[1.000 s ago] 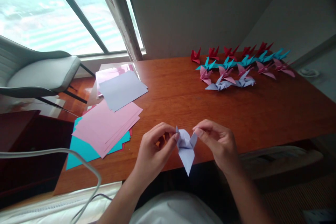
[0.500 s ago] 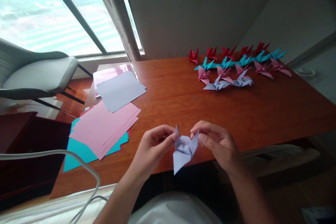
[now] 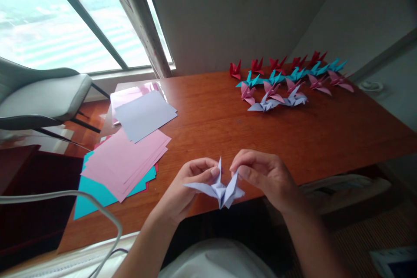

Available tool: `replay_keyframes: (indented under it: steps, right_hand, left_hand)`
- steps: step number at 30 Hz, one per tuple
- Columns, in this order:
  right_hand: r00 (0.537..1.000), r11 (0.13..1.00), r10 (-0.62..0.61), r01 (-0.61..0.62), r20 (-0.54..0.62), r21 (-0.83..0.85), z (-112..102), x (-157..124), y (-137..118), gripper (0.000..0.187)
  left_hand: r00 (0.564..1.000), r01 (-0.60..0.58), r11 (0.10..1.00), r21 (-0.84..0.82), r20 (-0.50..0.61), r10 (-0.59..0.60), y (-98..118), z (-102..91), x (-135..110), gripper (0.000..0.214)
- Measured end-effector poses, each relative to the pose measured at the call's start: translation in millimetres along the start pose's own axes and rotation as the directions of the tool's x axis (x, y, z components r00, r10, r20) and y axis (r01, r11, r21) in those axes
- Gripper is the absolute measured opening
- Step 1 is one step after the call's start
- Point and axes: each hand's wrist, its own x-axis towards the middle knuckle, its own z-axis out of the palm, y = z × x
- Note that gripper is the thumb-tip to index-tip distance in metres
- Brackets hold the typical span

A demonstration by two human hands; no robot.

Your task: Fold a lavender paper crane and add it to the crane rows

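Observation:
Between my hands, above the table's near edge, is a pale lavender paper crane with its wings spread to the sides. My left hand pinches an upright point of it between thumb and fingers. The thumb and index finger of my right hand are closed on another point that slants up to the right. Two finished lavender cranes stand farther back on the table, in front of rows of pink cranes, turquoise cranes and red cranes.
On the table's left lie lavender sheets, pink sheets and turquoise sheets, overlapping. A white cable loops at the lower left. A grey chair stands by the window. The wooden table reaches to the wall.
The lavender crane has turned and its wings now spread out sideways, one over my left hand. Both hands still pinch its points. The view has shifted slightly.

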Motion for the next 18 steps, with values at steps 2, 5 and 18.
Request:
replay_keyframes:
  steps: [2,5,18]
  right_hand:
    - [0.999,1.0,0.021,-0.021,-0.032,-0.003,1.8,0.4,-0.5,0.012]
    - [0.998,0.999,0.035,-0.034,-0.052,0.015,4.6,0.5,-1.4,0.013]
    - [0.935,0.884,-0.207,0.053,-0.288,-0.464,8.7,-5.8,-8.2,0.01]
  left_hand:
    - [1.0,0.016,1.0,-0.014,0.0,-0.016,-1.3,-1.1,1.0,0.023]
    - [0.999,0.04,0.999,-0.011,-0.003,-0.04,-3.1,-1.0,1.2,0.024]
    - [0.788,-0.35,0.878,0.325,-0.405,0.464,4.8,-8.9,-1.7,0.018]
